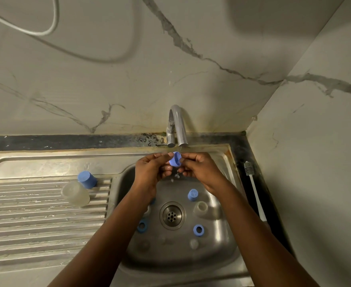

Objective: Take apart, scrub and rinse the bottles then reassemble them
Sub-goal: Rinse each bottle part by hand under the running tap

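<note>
While water (176, 176) runs from the tap (179, 129), the blue cap (175, 159) is pinched from both sides by the left hand (149, 172) and right hand (200, 171), just under the spout, above the sink (222, 241). Neither hand is nearer. Loose parts (198, 229) in the basin are partly hidden by the left forearm (112, 228); the cap's open side cannot be judged surely.
</note>
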Demonstrator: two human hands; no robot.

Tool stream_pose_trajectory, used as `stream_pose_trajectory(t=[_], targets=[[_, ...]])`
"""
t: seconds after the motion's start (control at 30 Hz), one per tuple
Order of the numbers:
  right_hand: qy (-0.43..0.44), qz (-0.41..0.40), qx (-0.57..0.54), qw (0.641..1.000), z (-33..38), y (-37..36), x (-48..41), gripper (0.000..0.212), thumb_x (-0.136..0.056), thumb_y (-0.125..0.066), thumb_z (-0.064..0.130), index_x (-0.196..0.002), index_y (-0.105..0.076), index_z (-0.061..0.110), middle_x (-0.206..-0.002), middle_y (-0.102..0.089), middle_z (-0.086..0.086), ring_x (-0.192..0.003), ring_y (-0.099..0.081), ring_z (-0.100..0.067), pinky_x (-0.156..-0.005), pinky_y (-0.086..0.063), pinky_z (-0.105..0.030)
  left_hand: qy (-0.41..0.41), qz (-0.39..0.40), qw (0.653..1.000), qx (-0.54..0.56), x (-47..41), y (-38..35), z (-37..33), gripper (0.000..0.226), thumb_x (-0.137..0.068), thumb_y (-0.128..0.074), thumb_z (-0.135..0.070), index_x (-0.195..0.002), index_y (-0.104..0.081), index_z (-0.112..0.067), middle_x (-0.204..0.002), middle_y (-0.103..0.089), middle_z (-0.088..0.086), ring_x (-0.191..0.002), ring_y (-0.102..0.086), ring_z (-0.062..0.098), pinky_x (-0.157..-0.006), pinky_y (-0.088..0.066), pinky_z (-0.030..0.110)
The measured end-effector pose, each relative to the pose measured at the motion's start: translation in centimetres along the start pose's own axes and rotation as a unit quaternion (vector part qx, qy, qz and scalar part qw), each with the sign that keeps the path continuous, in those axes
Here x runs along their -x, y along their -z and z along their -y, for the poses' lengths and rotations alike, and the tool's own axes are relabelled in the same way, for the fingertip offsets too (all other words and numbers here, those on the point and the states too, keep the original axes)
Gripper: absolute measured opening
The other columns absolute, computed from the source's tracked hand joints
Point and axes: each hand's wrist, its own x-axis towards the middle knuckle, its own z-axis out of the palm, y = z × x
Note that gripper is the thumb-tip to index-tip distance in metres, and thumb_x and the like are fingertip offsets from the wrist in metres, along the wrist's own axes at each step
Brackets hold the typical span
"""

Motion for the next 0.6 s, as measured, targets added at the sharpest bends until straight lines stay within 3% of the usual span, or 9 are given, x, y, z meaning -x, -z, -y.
stream_pose_trajectory(t=[0.17,0.3,0.4,0.6], targets=[[0.020,-0.016,0.010,1.000,0.1,-0.9,-0.7,0.024,-0.100,-0.068,0.006,-0.123,-0.076,0.008,-0.104,-0.081,-0.008,-0.088,-0.077,-0.020,-0.077,-0.061,-0.028,-0.010,0.003,1.000,0.002,-0.2,0.5,-0.2,0.022,-0.090,-0.081,-0.010,-0.111,-0.079,-0.003,-0.092,-0.075,0.019,-0.071,-0.066,0.018,-0.069,-0.061,0.027],[0.066,-0.070,0.044,0.994,0.7,-0.8,-1.1,0.019,-0.095,-0.075,0.010,-0.113,-0.078,0.018,-0.100,-0.081,-0.001,-0.090,-0.079,-0.018,-0.082,-0.064,-0.035,-0.002,-0.002,0.999,0.036,-0.5,0.6,-0.2,0.021,-0.097,-0.073,-0.010,-0.116,-0.077,-0.002,-0.108,-0.078,0.023,-0.085,-0.070,0.022,-0.080,-0.063,0.030],[0.099,-0.097,0.074,0.988,1.1,-0.4,-1.3,0.016,-0.093,-0.078,0.012,-0.104,-0.080,0.023,-0.090,-0.081,0.003,-0.077,-0.077,-0.013,-0.072,-0.061,-0.027,0.010,0.009,0.998,0.054,-0.4,0.0,-0.1,0.020,-0.102,-0.066,-0.010,-0.118,-0.075,-0.001,-0.112,-0.077,0.023,-0.091,-0.071,0.025,-0.085,-0.064,0.033],[0.121,-0.105,0.100,0.982,1.2,0.4,-0.7,0.023,-0.092,-0.079,0.012,-0.115,-0.079,0.009,-0.092,-0.081,-0.002,-0.069,-0.070,-0.004,-0.064,-0.055,-0.021,0.038,0.016,0.997,0.060,-0.4,-1.0,0.4,0.024,-0.106,-0.063,-0.020,-0.116,-0.076,-0.003,-0.112,-0.076,0.024,-0.090,-0.072,0.026,-0.094,-0.061,0.041]])
